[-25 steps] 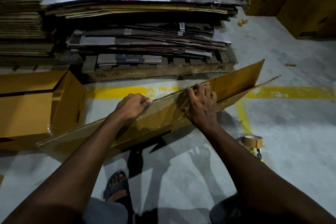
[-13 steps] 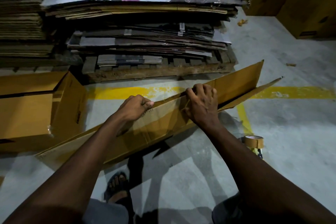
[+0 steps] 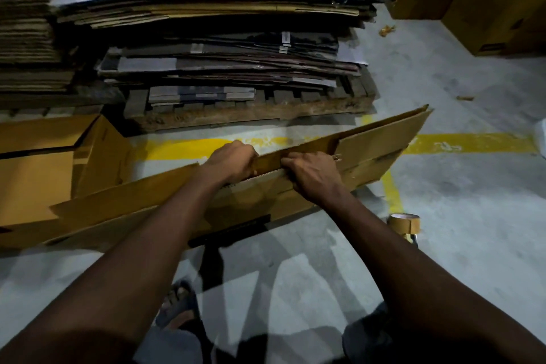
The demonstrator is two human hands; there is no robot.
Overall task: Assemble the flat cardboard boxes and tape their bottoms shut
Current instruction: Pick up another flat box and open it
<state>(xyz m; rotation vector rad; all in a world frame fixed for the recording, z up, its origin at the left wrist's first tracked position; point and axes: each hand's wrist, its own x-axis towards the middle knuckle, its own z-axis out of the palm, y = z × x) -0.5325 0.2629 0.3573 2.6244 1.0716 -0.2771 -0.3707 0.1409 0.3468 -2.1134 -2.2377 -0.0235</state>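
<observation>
Flat cardboard box [image 3: 295,183] is held on edge above the concrete floor [image 3: 458,230], still collapsed — its two layers are only just parted along the top edge. Long axis runs from about 8 o'clock (low, left) to about 2 o'clock (high, right); the raised end with its open flaps points toward 2 o'clock, the low end lies near the assembled box [image 3: 44,162] at 9 o'clock.

Left hand [image 3: 233,161] is closed over the top edge, fingers curled onto the far layer. Right hand [image 3: 313,170] is closed on the same edge just beside it at 3 o'clock, fingertips tucked into the seam on the near layer. Both hands are on the blank near mid-length; neither is nearer than the other. The box lies directly ahead of both, at 12 o'clock from the wrists.

Judged step: opening the blank into a tube. The move would turn on pulling the two layers apart across the long axis — far layer toward 12 o'clock, near layer toward 6 o'clock — with the grips so close together that the long ends may sag or twist.

Tape roll [image 3: 404,223] stands on the floor at 4 o'clock from the right hand, well apart, untouched. Stacked flat cardboard [image 3: 224,47] on a pallet is noted at 12 o'clock
</observation>
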